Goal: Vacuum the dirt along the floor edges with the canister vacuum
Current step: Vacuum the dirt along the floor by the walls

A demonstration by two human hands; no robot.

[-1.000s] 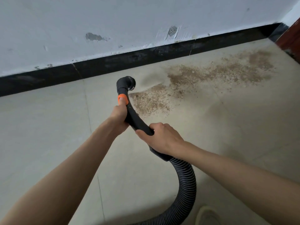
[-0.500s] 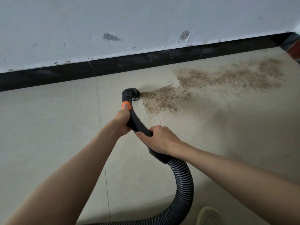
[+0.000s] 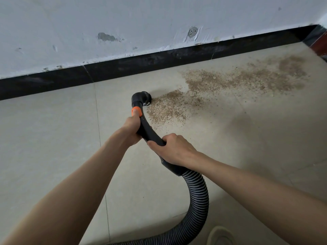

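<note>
A black vacuum nozzle (image 3: 140, 99) with a round brush head touches the beige tiled floor at the left edge of a brown dirt patch (image 3: 221, 85). The dirt spreads right toward the far corner, close to the black skirting (image 3: 123, 68). My left hand (image 3: 131, 129) grips the curved black handle just below its orange ring (image 3: 136, 111). My right hand (image 3: 174, 149) grips the handle lower down, where the ribbed hose (image 3: 197, 197) starts. The hose loops down and leaves the bottom of the view. The canister is out of sight.
A white wall (image 3: 159, 18) with chipped paint rises above the skirting. A reddish-brown surface (image 3: 321, 47) stands at the far right corner. A pale shoe tip (image 3: 220, 235) shows at the bottom edge. Floor tiles to the left look free of dirt.
The nozzle has come down onto the floor and now meets the dirt's left edge. Some dirt by the nozzle has gone. Both hands keep their grip.
</note>
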